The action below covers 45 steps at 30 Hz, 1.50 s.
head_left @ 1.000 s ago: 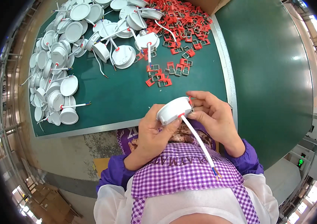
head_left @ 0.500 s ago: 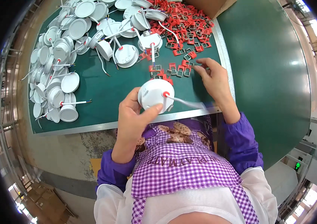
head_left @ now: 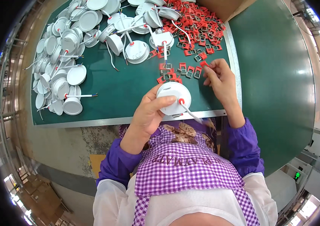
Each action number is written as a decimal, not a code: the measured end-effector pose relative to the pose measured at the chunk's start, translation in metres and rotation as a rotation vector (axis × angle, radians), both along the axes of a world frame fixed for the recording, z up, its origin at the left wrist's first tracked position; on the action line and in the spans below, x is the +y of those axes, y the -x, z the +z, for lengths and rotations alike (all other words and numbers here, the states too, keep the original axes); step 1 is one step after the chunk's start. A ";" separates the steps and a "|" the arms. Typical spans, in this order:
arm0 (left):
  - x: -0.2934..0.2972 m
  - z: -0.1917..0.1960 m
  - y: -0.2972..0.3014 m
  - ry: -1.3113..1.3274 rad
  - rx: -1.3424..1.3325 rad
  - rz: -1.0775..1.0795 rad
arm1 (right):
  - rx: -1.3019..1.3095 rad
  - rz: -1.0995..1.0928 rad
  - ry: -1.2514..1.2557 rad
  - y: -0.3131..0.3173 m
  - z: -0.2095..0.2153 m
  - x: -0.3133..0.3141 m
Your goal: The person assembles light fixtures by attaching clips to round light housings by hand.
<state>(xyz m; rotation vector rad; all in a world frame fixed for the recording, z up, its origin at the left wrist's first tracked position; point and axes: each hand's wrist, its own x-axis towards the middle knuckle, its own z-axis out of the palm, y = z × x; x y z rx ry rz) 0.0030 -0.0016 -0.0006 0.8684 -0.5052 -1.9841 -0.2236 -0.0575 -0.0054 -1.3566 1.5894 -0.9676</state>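
My left hand grips a round white lamp housing over the table's near edge, thumb across its face. From a red grommet on that face a white cable hangs toward me, its end blurred. At the right, my right hand pinches a small red clip with thumb and fingertips. Just left of it, several loose red clips with metal frames lie on the green tabletop, some partly behind the housing.
White lamp housings with cables are heaped over the left and back of the table. A pile of red clips lies at the back beside a cardboard box. A metal strip borders another green surface at right.
My right hand has picked up a red clip from the tabletop. My left hand has turned the housing slightly, its cable now hanging more toward me.
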 end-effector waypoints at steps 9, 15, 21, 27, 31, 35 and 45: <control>0.000 0.014 0.021 -0.018 0.061 -0.012 | -0.209 -0.015 0.067 -0.003 0.024 0.020; -0.003 0.014 0.029 0.196 -0.378 0.014 | 0.076 0.068 0.201 -0.019 0.036 0.037; -0.005 0.009 0.030 0.330 -0.569 0.024 | 0.242 0.230 0.356 -0.020 0.040 0.055; -0.003 0.010 0.034 0.404 -0.659 0.033 | 0.255 0.242 0.379 -0.020 0.042 0.062; -0.002 0.013 0.032 0.486 -0.773 -0.013 | 0.259 0.230 0.324 -0.024 0.044 0.064; -0.003 0.011 0.031 0.514 -0.807 -0.022 | 0.240 0.216 0.306 -0.027 0.042 0.065; -0.007 0.012 0.027 0.582 -0.805 -0.075 | 0.248 0.185 0.363 -0.032 0.029 0.067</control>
